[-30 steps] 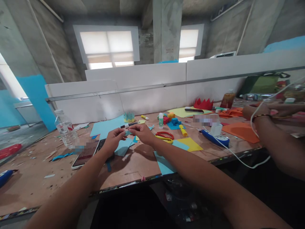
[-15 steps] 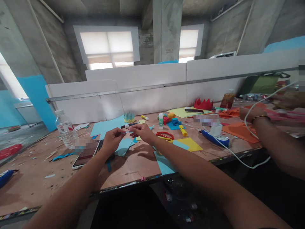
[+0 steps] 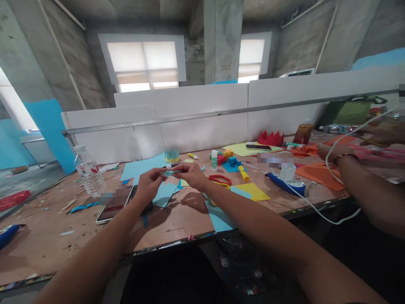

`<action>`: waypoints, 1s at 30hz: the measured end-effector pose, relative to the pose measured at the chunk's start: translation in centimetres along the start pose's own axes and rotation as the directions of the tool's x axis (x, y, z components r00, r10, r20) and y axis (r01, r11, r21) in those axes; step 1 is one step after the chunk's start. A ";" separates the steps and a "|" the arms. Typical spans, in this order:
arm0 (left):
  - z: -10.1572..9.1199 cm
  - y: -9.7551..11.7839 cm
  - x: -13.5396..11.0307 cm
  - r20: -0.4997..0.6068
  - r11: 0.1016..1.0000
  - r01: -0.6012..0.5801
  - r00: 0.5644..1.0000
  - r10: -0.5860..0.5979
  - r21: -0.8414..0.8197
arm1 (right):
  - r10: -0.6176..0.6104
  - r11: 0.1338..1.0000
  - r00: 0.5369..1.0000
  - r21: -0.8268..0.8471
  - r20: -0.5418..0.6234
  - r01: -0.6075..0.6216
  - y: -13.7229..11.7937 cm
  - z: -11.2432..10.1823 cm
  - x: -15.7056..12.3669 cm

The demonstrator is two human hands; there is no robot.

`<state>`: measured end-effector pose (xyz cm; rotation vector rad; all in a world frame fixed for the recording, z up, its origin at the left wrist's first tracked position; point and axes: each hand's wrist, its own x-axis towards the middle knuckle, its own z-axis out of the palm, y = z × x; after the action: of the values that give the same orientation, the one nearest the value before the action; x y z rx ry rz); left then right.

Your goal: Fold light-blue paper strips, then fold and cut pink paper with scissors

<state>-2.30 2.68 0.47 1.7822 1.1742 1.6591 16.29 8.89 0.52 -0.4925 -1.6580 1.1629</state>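
Both the left hand (image 3: 150,182) and the right hand (image 3: 192,176) are closed at the fingertips on one small light-blue paper piece (image 3: 171,173). Location of the piece: between the hands, near the centre of the frame, raised above the desk (image 3: 47,249).

Markings:
- Glue stick (image 3: 214,160), centre of frame, upright: white cap, green label with pale print; lettering too small to read.
- Clear bottle (image 3: 87,173), left of frame, upright: red and white label; text not legible.
- Blue device (image 3: 286,184), right of centre: pale print on its side; not legible. A white adapter (image 3: 288,172) with a white cable is positioned at it.
- Concrete column (image 3: 223,38), upper centre: a short line of red characters; not legible.
- Pixelated patches, lower left and right of centre: any writing there is hidden.

Adjacent items:
- Small paper crown (image 3: 171,156), teal points on a yellow base, just above the hands in the frame.
- Red looped handle (image 3: 220,179), just right of the right hand.
- Yellow sheet (image 3: 257,193), right of the handle, partly overlapped by light-blue paper.
- White-edged phone (image 3: 115,205), lower left of centre, beside the left forearm.
- Red paper crown (image 3: 271,138), upper right of centre, behind a dark phone (image 3: 258,147).

A co-worker's hand (image 3: 333,152) is at the right of the frame, near orange paper (image 3: 318,175); its grip cannot be told.
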 end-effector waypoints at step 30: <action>-0.2 0.4 -0.3 0.063 0.964 -0.116 0.993 0.104 0.239 | -0.077 0.983 0.996 -0.165 0.043 0.083 -0.8 -0.1 -0.6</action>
<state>-2.33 2.17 0.65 2.0596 1.3245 1.5770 16.76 8.09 0.87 -0.5071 -1.7995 0.9843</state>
